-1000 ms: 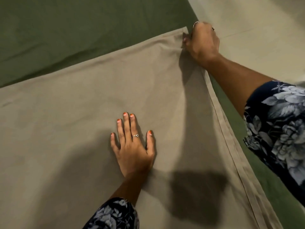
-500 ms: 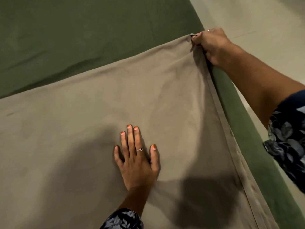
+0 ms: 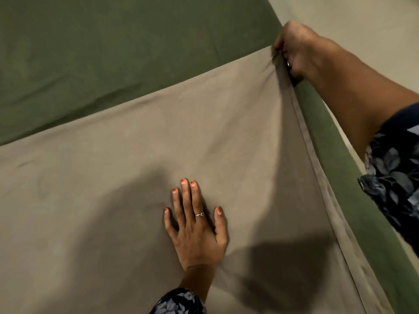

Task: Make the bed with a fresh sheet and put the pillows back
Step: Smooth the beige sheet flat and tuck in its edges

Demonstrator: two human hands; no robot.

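A beige sheet (image 3: 140, 159) lies spread over the green-covered mattress (image 3: 113, 48) and fills most of the view. My left hand (image 3: 196, 227) lies flat on the sheet with its fingers straight, pressing it down near the middle. My right hand (image 3: 297, 48) grips the sheet's far right corner at the mattress edge, fingers curled round the bunched fabric. The sheet's hemmed edge runs from that corner down along the mattress's right side. No pillows are in view.
The mattress's green side (image 3: 353, 177) drops off at the right. Beyond it lies pale floor (image 3: 362, 23). The uncovered green top stretches across the far left.
My right hand has drawn the sheet's corner outward to the mattress's right edge, pulling the fabric taut. My left hand has stayed flat on the sheet.
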